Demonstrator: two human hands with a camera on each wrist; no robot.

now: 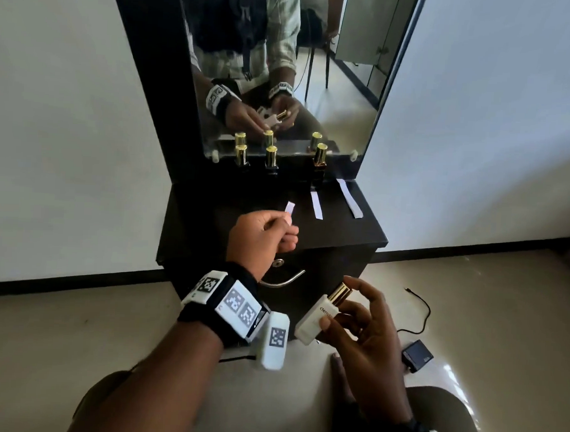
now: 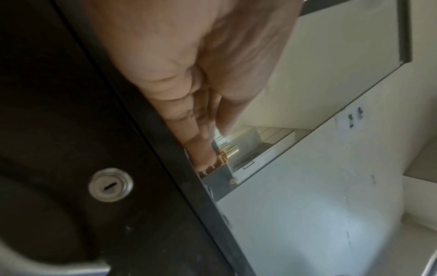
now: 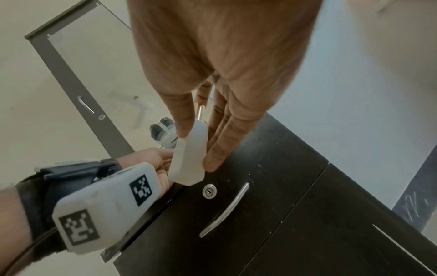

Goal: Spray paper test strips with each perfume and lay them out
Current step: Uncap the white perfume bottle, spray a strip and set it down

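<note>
My left hand [image 1: 270,233] pinches a short white paper strip [image 1: 290,207] over the front of the black dresser top [image 1: 192,218]. Lower right, my right hand [image 1: 357,323] grips a white perfume bottle [image 1: 316,318] with a gold sprayer, tilted toward the strip; in the right wrist view thumb and fingers clasp the bottle [image 3: 189,156]. Two longer strips [image 1: 316,204] [image 1: 349,197] lie on the dresser top at the right. Three dark bottles with gold caps [image 1: 241,155] [image 1: 271,158] [image 1: 320,162] stand along the mirror. In the left wrist view my curled fingers [image 2: 201,153] hide the strip.
A mirror [image 1: 283,68] rises behind the bottles. The dresser door has a lock [image 3: 209,190] and a metal handle [image 3: 227,209]. On the floor to the right lie a black charger block [image 1: 418,355] and its cable [image 1: 420,306].
</note>
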